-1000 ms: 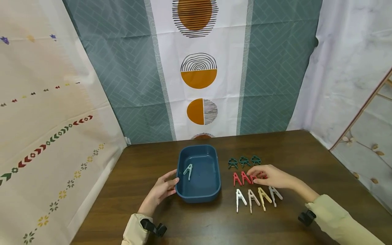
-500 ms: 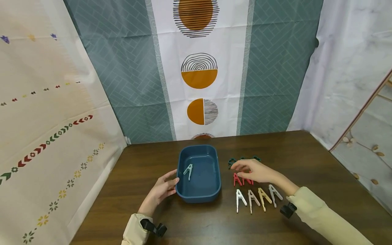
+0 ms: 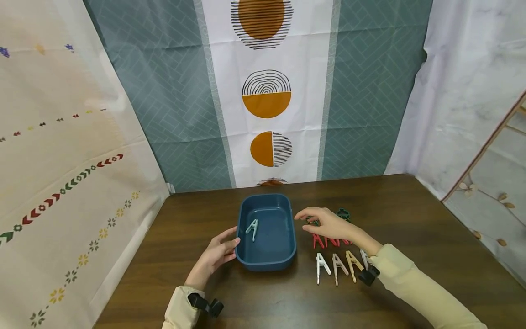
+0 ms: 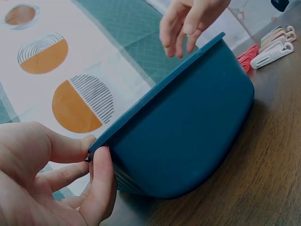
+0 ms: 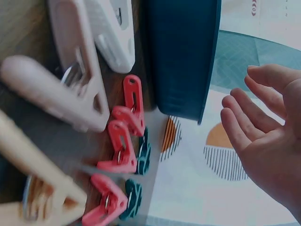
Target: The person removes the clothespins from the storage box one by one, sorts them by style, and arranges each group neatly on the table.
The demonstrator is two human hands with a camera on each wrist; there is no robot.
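Observation:
My left hand (image 3: 215, 254) pinches the left rim of a dark blue plastic basin (image 3: 269, 237); the left wrist view shows the thumb and a finger on either side of that rim. A pale mint clothespin (image 3: 253, 229) lies inside the basin. Just right of the basin, above the table, my right hand (image 3: 326, 224) has its fingers loosely extended. Nothing sits in it in the right wrist view. Below it lie red clothespins (image 5: 134, 106) and dark green clips (image 5: 143, 150), partly hidden by the hand in the head view.
Nearer me, a row of larger clothespins holds a white one (image 3: 322, 268), a pinkish-beige one (image 3: 339, 268), a yellow one (image 3: 355, 265) and a grey one (image 3: 364, 258), partly covered by the right wrist. A patterned curtain (image 3: 267, 151) hangs behind the brown table (image 3: 197, 210).
My right hand has moved left and away from me, from over the red clothespins to beside the basin's right rim. My left hand and the basin have stayed in place.

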